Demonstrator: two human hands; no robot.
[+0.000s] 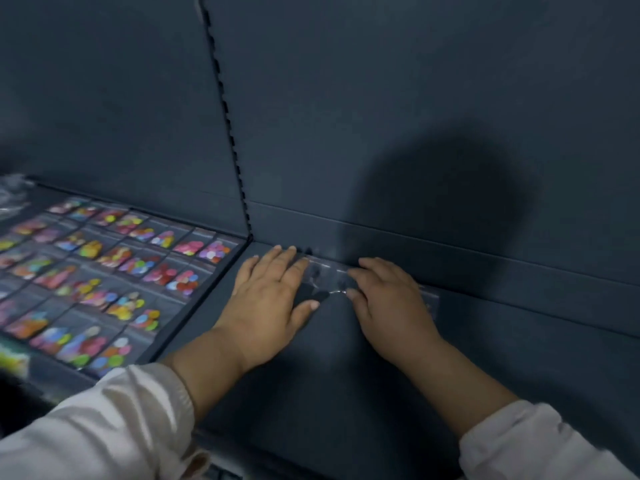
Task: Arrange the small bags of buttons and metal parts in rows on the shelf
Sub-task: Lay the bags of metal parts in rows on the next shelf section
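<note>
Small clear bags holding dark parts [327, 277] lie in a row at the back of the dark shelf [346, 375], against its rear wall. My left hand [273, 299] lies flat on the left end of that row, its fingers straight. My right hand [384, 292] rests on the right part of the row, its fingers lightly bent over the plastic. A bit of clear bag [429, 294] shows beyond my right hand. On the shelf section to the left, several bags of colourful buttons [104, 271] lie in neat rows.
A slotted upright [228, 133] divides the two shelf sections. Crumpled clear plastic [12, 199] sits at the far left. The dark back panel [415, 98] rises right behind the bags. Bare shelf surface stretches to the right and toward me.
</note>
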